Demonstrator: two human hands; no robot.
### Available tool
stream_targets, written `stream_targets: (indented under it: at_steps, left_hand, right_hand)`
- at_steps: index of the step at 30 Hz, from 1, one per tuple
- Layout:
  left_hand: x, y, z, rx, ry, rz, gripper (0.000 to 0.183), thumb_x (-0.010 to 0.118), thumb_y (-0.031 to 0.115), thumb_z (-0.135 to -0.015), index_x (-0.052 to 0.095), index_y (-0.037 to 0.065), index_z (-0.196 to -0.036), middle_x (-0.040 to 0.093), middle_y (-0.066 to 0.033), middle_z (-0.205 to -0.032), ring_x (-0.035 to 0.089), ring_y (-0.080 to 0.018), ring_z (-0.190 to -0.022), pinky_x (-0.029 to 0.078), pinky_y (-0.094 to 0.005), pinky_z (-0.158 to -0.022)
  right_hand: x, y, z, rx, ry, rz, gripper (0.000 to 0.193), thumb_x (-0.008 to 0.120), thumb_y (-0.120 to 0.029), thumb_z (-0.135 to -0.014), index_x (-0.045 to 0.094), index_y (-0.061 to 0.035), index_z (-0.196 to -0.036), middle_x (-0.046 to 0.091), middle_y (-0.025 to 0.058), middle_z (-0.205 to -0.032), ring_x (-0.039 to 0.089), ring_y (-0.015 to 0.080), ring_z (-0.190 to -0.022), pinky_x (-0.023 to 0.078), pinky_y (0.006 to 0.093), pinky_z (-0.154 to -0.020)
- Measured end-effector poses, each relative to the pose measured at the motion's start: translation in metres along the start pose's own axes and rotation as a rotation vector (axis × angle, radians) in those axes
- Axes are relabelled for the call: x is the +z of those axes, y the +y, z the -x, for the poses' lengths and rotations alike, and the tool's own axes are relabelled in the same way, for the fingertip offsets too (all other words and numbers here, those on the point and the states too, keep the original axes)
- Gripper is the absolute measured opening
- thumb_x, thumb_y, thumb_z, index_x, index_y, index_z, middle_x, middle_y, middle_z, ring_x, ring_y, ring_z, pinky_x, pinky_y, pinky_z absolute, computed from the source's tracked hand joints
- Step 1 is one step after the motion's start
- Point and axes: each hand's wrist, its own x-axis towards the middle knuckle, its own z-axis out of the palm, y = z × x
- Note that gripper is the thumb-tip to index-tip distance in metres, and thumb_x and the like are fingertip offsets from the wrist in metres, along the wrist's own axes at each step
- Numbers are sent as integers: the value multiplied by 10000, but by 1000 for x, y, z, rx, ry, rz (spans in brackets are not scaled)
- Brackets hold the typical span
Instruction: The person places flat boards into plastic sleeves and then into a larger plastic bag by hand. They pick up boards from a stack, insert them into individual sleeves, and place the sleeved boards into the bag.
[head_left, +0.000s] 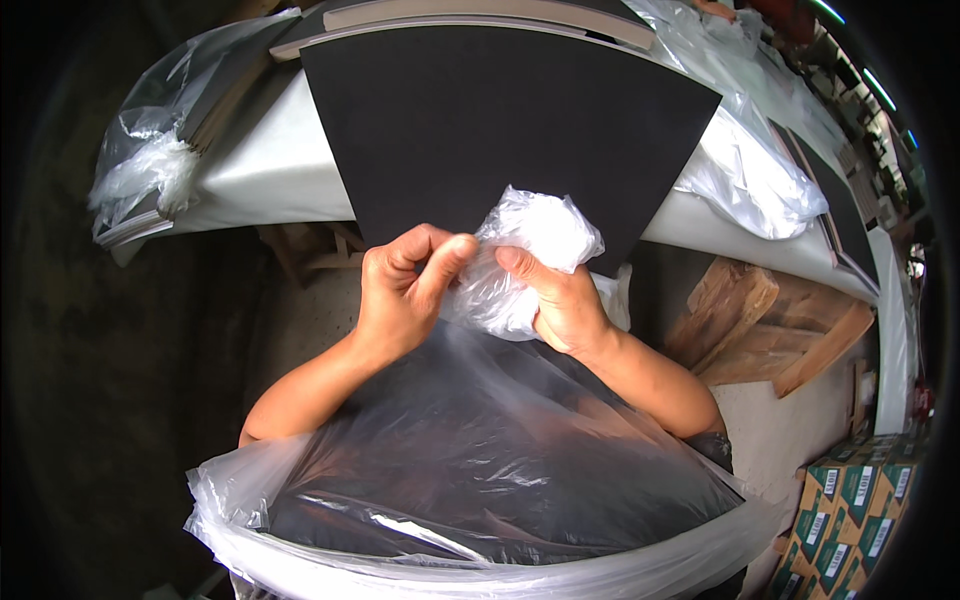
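In front of my body a large sheet of clear plastic film (480,470) stretches over a dark surface, and its far part is gathered into a crumpled bunch between my hands. My right hand (575,305) is closed around this bunched plastic (540,235), with the thumb lying on top. The thumb and forefinger of my left hand (400,290) are pinched together at the bunch's left side, where they appear to grip an edge of the film. What the curled fingers under the bunch do is hidden.
Beyond my hands a large black board (500,110) lies on a stack of boards. Wrapped boards with bunched plastic (160,165) are at the far left, and more loose plastic (750,180) at the right. A wooden support (740,310) and stacked green-and-brown cartons (850,510) stand lower right.
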Motion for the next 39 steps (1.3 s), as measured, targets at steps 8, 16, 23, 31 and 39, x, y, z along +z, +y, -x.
stream_targets:
  at_steps: [8,16,23,31,39]
  left_hand:
    - [9,-1,2,12,-12,51,119,580,129,-843,606,13,-851,576,6,-674,474,-27,-609,409,-178,-562]
    - [19,10,1,121,100,4,152,587,128,-836,581,9,-742,556,-15,-648,486,-47,-584,407,-198,-527]
    - [11,2,1,233,4,-175,128,578,102,-836,582,-7,-769,564,-43,-644,475,-63,-565,403,-217,-511]
    - [2,6,-16,-102,14,427,236,429,225,-924,521,56,-787,560,-23,-709,504,-85,-632,422,-221,-607]
    - [-10,3,-12,-21,-878,132,362,520,366,-855,635,22,-852,631,-104,-853,573,-218,-851,428,-353,-781]
  right_hand:
    - [-2,0,3,-18,73,39,192,617,-102,-807,526,-59,-971,546,10,-886,533,83,-828,433,218,-730]
    - [-2,2,4,-27,89,3,169,622,-114,-806,534,-69,-944,543,-4,-883,526,68,-825,432,218,-728]
    - [-2,4,7,-44,99,-51,142,619,-124,-803,555,-63,-914,554,2,-850,525,67,-784,431,215,-685]
    - [-27,-10,5,70,-198,-40,142,597,-16,-739,528,-55,-858,558,65,-752,547,172,-834,438,292,-747]
    - [-38,-77,5,79,-462,177,266,592,-35,-757,498,-40,-1006,532,48,-846,546,136,-682,453,285,-640]
